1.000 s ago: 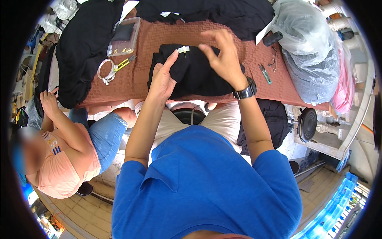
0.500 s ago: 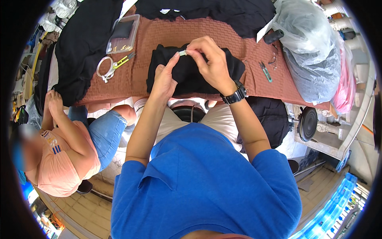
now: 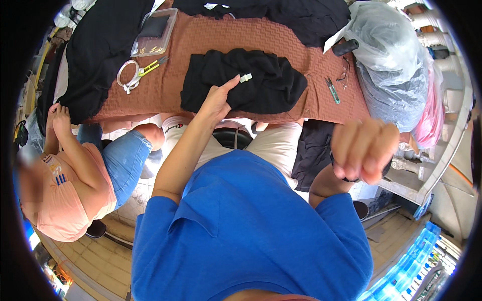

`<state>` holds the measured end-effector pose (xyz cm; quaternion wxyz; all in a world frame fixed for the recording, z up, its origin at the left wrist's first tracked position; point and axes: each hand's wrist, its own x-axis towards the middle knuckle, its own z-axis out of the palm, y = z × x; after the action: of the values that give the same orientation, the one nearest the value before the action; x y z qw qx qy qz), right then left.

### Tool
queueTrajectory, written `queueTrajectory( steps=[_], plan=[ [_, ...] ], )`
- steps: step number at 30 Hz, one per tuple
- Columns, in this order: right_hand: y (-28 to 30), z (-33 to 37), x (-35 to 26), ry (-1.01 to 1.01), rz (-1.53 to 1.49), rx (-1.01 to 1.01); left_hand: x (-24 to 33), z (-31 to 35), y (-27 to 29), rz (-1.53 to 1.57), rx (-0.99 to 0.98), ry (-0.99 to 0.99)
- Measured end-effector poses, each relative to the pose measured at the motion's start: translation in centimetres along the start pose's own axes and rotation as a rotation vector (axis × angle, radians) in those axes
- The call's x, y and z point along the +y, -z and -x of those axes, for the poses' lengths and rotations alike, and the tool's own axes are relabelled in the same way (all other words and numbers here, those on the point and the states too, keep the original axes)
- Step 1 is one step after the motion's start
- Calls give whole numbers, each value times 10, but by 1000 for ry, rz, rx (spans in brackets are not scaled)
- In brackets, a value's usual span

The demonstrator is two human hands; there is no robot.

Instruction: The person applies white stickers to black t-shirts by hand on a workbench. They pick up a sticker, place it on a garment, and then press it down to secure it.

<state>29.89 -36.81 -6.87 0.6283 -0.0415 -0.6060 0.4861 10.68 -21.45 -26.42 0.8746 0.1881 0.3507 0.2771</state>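
Observation:
A black cloth (image 3: 268, 83) lies bunched on the table in front of me. On it sits a small whitish tag-like piece (image 3: 245, 78), its exact kind too small to make out. My left hand (image 3: 217, 103) grips the near left part of the cloth, fingers curled, with its thumb stretched against the small piece. My right hand (image 3: 364, 149) is raised off to the right, well away from the cloth and close to the camera. Its fingers are curled closed and slightly blurred; anything pinched in them is hidden or too thin to see.
A clear plastic box (image 3: 173, 30), a white ring (image 3: 128, 75) and yellow-handled snips (image 3: 149, 67) lie at the left. Green-handled snips (image 3: 332, 90) lie at right, beside a big plastic bag (image 3: 389, 65). To my left sits a person (image 3: 83, 185) handling black cloth.
My right hand has left the small whitish piece and swung right and up toward the camera. My left hand stays at the cloth, and the whitish piece now shows more fully.

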Motion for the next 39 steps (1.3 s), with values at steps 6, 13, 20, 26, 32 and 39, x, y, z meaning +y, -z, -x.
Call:
queueTrajectory(
  steps=[6,13,20,26,32,39],
  plan=[
    [-22,1,-34,-57,-169,-99,-4,-7,10,-90,21,-5],
    [-30,-4,-27,-124,-171,-122,4,6,-11,-43,-27,14],
    [-42,-9,-9,-120,-390,-332,12,-9,-17,-136,55,-29],
    [-57,9,30,-294,-585,-374,23,8,-34,-151,24,-105],
    [-18,21,94,-564,442,567,32,21,-37,-79,-21,-77],
    [11,36,154,-297,892,792,38,39,-48,-1,-128,-113]
  ],
)
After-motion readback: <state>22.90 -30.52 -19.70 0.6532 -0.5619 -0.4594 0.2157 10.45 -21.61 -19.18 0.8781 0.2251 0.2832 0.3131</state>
